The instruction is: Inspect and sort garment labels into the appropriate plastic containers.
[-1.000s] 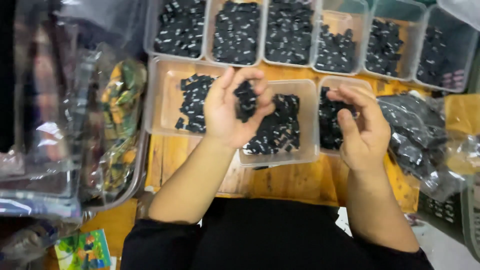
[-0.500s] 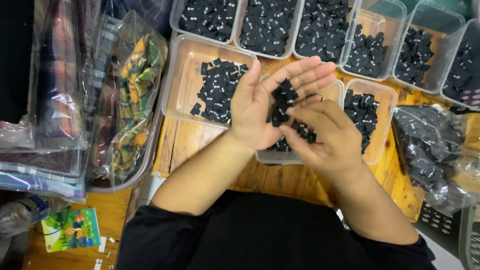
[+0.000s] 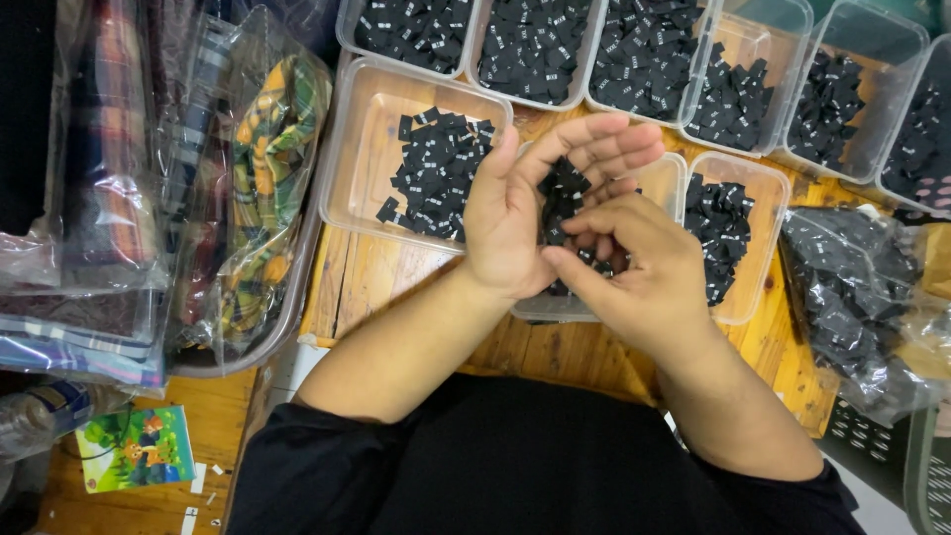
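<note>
both hands point(image 3: 584, 238) fill mid-frame over the middle clear tub point(image 3: 654, 183); tubs of black labels point(image 3: 436, 173) packed edge to edge above and either side, no gap between. bare wooden tabletop point(image 3: 367, 282) strip at lower centre is open. bagged fabric stack point(image 3: 178, 188) blocks the left; plastic bag of labels point(image 3: 852, 297) crowds the right edge
</note>
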